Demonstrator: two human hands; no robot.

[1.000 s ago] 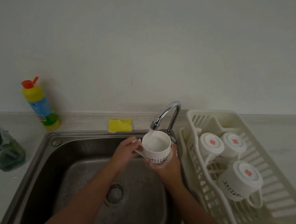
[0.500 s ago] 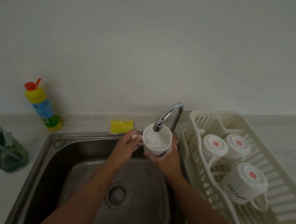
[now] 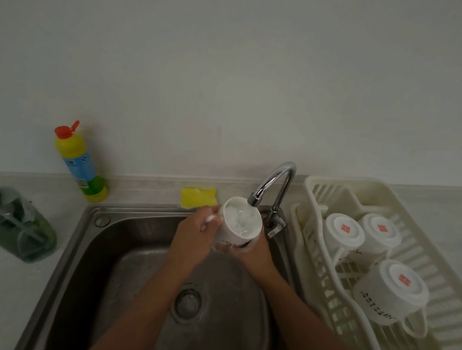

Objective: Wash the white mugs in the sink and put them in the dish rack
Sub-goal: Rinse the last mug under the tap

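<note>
Now my left hand (image 3: 195, 235) grips the handle and my right hand (image 3: 247, 255) cups the base of the white mug (image 3: 241, 222). I've raised it close under the tap (image 3: 274, 183), above the sink (image 3: 104, 248). That looks like the rinse, so the dish rack (image 3: 360, 180) is probably next.

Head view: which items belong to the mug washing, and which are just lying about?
In the job:
- mug under the tap, held by the left hand and right hand
- sink
- dish rack with three upturned mugs

Lying about:
- yellow sponge on the ledge
- bottle with red cap
- clear jug at far left
</note>
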